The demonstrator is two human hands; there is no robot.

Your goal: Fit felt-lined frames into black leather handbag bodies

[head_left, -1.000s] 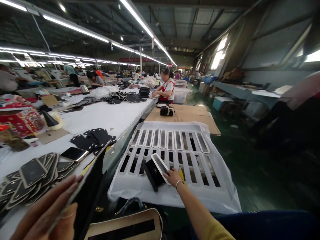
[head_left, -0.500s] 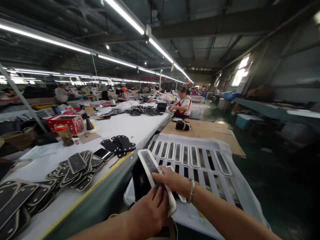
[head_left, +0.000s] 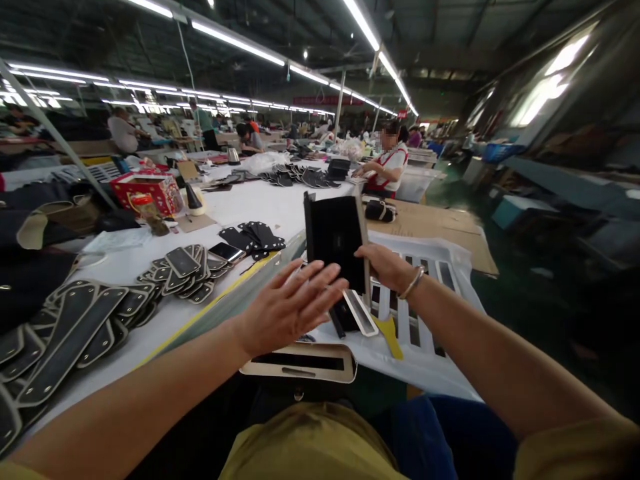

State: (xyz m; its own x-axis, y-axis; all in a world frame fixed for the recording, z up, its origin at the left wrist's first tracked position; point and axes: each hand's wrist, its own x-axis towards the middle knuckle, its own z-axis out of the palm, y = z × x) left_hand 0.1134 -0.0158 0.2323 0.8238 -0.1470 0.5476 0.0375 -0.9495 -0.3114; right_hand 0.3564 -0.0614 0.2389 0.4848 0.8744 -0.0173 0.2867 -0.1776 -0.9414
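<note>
My right hand (head_left: 384, 268) is closed on the right edge of a black rectangular panel (head_left: 333, 233), thumb along its pale side strip. The panel stands raised and upright in front of me. My left hand (head_left: 295, 301) is open, its fingers stretched out before the panel's lower left part; whether it touches is hard to tell. Below the panel lies a pale-bordered strip (head_left: 361, 313) beside a yellow flat piece (head_left: 391, 337). Close to my body is a cream-edged black piece (head_left: 345, 371) with a long slot.
Left on the white table (head_left: 235, 208) are piles of dark pale-edged pieces (head_left: 75, 333), a phone (head_left: 227, 251), black cut pieces (head_left: 255, 237) and a red box (head_left: 145, 193). A white sheet (head_left: 450, 250) with strips lies right. Beyond, a co-worker (head_left: 393, 167) sits near cardboard (head_left: 445, 223).
The pale-bordered strip that both hands gripped is no longer between them. My right hand now holds the black panel up, farther forward; my left hand has opened. The view has tilted down.
</note>
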